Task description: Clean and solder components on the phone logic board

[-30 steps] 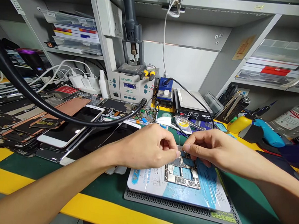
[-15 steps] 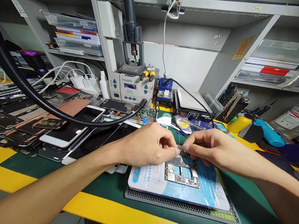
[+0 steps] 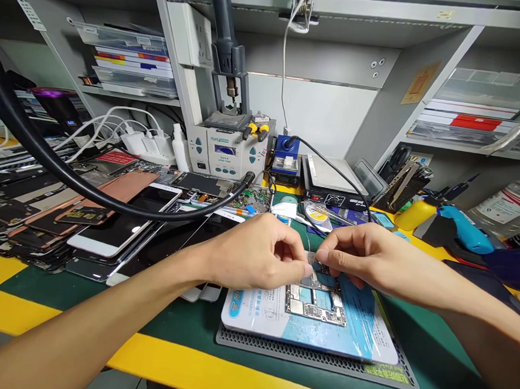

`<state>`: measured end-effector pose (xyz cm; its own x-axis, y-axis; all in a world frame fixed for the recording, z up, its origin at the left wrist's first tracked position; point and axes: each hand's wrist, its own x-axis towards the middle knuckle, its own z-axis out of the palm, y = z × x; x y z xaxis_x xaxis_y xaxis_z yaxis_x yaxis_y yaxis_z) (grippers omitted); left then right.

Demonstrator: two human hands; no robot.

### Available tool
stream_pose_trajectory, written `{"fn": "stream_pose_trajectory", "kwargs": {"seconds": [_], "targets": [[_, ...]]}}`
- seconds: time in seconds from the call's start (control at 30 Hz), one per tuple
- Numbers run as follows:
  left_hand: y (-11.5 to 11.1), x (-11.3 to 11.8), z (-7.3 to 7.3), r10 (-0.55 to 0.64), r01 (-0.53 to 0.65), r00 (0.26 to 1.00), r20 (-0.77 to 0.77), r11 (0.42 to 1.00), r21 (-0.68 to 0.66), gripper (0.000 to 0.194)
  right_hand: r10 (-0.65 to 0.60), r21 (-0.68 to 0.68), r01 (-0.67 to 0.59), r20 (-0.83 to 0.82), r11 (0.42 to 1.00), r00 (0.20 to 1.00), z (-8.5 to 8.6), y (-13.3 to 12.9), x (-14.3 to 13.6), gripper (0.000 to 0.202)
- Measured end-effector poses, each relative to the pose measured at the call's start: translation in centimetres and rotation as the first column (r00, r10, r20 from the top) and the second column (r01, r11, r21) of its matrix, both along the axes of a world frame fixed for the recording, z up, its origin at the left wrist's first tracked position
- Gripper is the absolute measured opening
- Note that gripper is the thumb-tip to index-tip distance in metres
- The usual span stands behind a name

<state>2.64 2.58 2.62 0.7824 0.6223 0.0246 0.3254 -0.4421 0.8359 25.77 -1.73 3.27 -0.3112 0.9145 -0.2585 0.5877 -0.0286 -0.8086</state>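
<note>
My left hand (image 3: 267, 256) hovers at the upper left of a phone circuit board (image 3: 312, 310), thumb and forefinger pinched together. Across from it, my right hand (image 3: 355, 256) has its fingertips closed in a pinch over the board's top edge. A thin pale strand (image 3: 308, 241) rises between the two hands; I cannot make out which fingers, if any, hold it. The board lies flat on a blue and white box (image 3: 260, 326) with printed text, and its upper part is partly hidden by my fingers. Under the box is a grey honeycomb-edged mat (image 3: 294, 355).
Phone screens and frames (image 3: 126, 224) are piled on the left. A black hose (image 3: 109, 203) arcs over them to the hot-air station (image 3: 227, 151). Behind my hands stand a soldering iron base (image 3: 287, 161) and a heating plate (image 3: 331, 178); a tweezer holder (image 3: 404, 183) is at right.
The thumb of my left hand has shifted slightly down and away from my right fingertips, widening the small gap between the hands. The board and box stay in place.
</note>
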Motion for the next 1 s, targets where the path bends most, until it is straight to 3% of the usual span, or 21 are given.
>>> {"fn": "stream_pose_trajectory", "kwargs": {"seconds": [0.27,1.0], "targets": [[0.29,0.20,-0.70,0.061,-0.063,0.996,0.061,0.997,0.033,0.018,-0.012,0.005,0.012,-0.009,1.000,1.000,0.09,-0.10,-0.08,0.021],[0.10,0.07,-0.25,0.051,-0.053,0.998,0.026,0.995,0.083,0.014,0.003,0.001,-0.003,0.030,1.000,1.000,-0.23,-0.03,0.22,0.027]]}}
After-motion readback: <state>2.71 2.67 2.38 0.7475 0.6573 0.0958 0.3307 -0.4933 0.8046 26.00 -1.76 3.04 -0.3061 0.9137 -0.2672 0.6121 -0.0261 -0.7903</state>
